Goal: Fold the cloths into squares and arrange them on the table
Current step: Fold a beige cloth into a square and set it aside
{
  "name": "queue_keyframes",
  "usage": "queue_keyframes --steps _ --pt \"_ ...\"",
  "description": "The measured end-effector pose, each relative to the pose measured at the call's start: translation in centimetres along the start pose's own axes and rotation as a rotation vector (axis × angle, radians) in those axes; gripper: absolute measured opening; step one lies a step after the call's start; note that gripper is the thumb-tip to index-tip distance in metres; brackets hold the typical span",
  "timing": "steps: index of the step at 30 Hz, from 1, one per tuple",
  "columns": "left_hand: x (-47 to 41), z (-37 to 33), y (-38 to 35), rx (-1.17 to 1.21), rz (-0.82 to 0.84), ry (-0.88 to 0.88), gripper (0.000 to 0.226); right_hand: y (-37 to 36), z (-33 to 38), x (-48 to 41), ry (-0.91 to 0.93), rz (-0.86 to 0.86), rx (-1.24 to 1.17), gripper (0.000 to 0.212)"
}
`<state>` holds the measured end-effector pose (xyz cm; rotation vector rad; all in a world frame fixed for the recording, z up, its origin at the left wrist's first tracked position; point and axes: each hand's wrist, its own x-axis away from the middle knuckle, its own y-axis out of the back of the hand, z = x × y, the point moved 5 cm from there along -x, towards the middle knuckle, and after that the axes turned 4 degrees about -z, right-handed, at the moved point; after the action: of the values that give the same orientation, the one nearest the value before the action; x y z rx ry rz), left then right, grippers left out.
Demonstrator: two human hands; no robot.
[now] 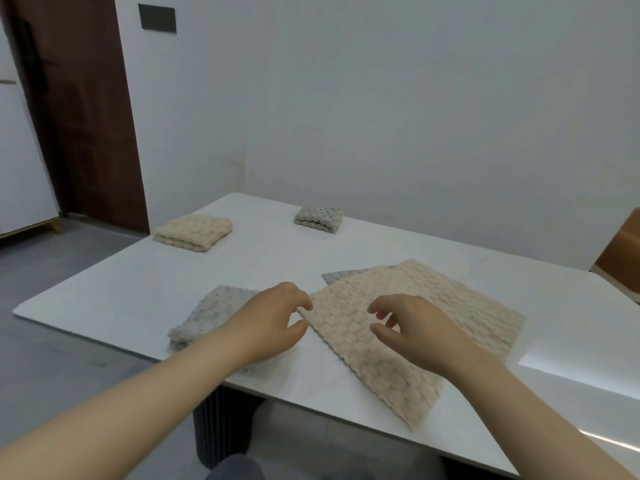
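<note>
A large beige cloth (419,320) lies spread flat on the white table (138,289), with a grey cloth (337,275) peeking out from under its far edge. My left hand (273,320) hovers at the beige cloth's left corner, fingers loosely curled and holding nothing. My right hand (412,327) hangs just above the middle of the cloth, fingers relaxed and spread. A folded grey cloth (204,315) lies under my left wrist near the table's front edge. A folded beige cloth (194,232) and a small folded grey cloth (318,219) sit at the far side.
The table's left and front edges drop to a grey floor. A dark ribbed table leg (221,427) stands below the front edge. A brown door (79,109) is at the far left, and a wooden chair back (620,251) at the far right.
</note>
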<state>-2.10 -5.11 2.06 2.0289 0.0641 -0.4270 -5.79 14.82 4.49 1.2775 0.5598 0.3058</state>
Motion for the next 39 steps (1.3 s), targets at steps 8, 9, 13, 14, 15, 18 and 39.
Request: queue_keyframes --steps 8,9,13,14,15,18,39 --pt "3.9 -1.4 -1.0 0.057 0.018 -0.008 0.027 -0.4 1.1 3.5 0.075 0.022 0.022 0.03" --pt "4.3 -1.5 -1.3 0.056 0.028 -0.009 0.027 -0.8 1.0 3.9 0.075 0.04 0.02 0.031" --pt "5.0 -1.7 -3.0 0.069 0.091 -0.015 0.028 -3.0 0.0 4.5 0.046 0.116 0.052 0.033" --pt "5.0 -1.8 -3.4 0.071 0.101 -0.018 0.028 -3.4 -0.2 4.4 0.034 0.124 0.068 0.034" --pt "4.9 -1.8 -3.7 0.072 0.109 -0.021 0.028 -3.7 -0.4 4.3 0.019 0.129 0.077 0.035" --pt "4.4 -1.8 -4.2 0.075 0.113 -0.025 0.028 -4.6 -0.7 3.8 -0.016 0.155 0.08 0.034" --pt "0.3 -4.0 -8.3 -0.054 0.181 -0.208 0.04 -6.9 -2.1 4.2 -0.006 0.209 0.035 0.035"
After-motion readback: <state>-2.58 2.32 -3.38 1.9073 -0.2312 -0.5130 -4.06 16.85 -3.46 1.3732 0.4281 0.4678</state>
